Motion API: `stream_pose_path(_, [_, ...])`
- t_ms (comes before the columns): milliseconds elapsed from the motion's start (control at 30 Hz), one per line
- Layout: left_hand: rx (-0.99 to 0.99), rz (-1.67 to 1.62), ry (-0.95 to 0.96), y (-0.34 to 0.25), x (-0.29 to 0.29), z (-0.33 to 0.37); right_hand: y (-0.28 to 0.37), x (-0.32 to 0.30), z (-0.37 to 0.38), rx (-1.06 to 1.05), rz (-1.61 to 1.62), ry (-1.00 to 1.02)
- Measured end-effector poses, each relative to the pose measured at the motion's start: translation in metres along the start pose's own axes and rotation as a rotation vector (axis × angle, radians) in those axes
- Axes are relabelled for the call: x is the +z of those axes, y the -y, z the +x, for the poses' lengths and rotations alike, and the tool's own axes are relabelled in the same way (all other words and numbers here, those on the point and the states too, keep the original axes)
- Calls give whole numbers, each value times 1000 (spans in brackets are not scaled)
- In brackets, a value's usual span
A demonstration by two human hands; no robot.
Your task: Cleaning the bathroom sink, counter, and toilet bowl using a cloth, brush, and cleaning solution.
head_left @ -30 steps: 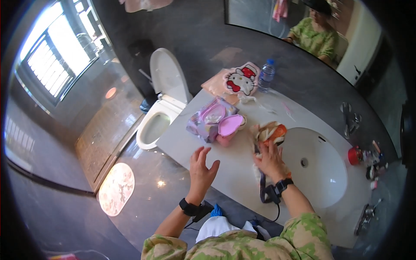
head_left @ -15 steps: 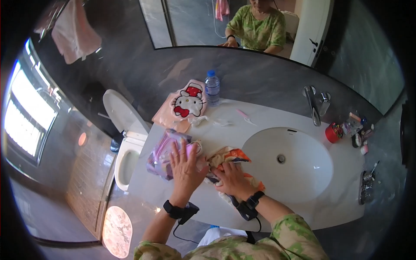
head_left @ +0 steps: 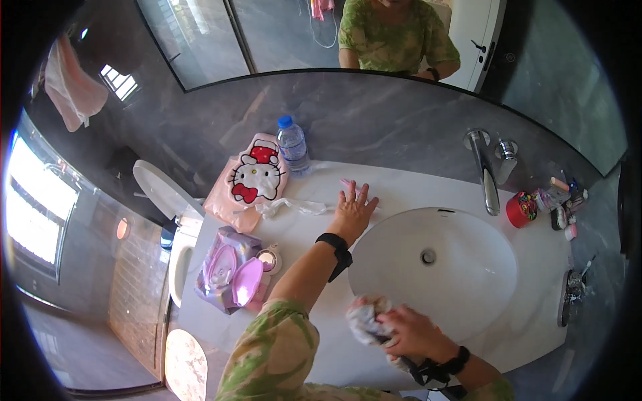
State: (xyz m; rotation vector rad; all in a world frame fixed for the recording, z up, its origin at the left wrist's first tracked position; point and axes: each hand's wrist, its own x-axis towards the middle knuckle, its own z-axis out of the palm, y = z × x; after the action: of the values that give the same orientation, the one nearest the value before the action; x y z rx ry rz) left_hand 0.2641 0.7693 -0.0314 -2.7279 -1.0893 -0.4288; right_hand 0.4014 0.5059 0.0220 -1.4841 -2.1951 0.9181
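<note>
My left hand (head_left: 354, 212) reaches across the white countertop (head_left: 314, 250) with its fingers spread. It covers most of a thin pink-handled item (head_left: 344, 182), whose kind I cannot make out. Down by the front of the sink, my right hand (head_left: 413, 332) is closed around a bunched cloth (head_left: 369, 322), pale and dark on the side that shows. Left of my left arm lies a purple wet wipes pack (head_left: 215, 281), its pink lid (head_left: 247, 281) flipped up. A small round item (head_left: 269, 259) with a pale rim is beside the lid. A crumpled white tissue (head_left: 294, 207) stretches toward my left hand.
An oval sink (head_left: 468, 304) is set into the counter under a wall faucet (head_left: 487, 174). A clear bottle (head_left: 293, 147) with a blue cap stands beside a pink cartoon-cat pouch (head_left: 254, 175). Small toiletries surround a red cup (head_left: 521, 209) at right. A toilet (head_left: 177, 267) is at left.
My left hand has left the wipes pack, whose lid now shows raised, and moved right to the pink-handled item. My right hand has gathered up the spread cloth and drawn it nearer me.
</note>
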Motion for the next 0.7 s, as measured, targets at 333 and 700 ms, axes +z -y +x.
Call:
stream_pose_path(333, [-48, -145, -34, -11, -12, -44, -68, -123, 115, 166, -6, -653])
stream_pose_path(700, [-216, -310, 129, -9, -49, -97, -104, -50, 283, -138, -504, -445])
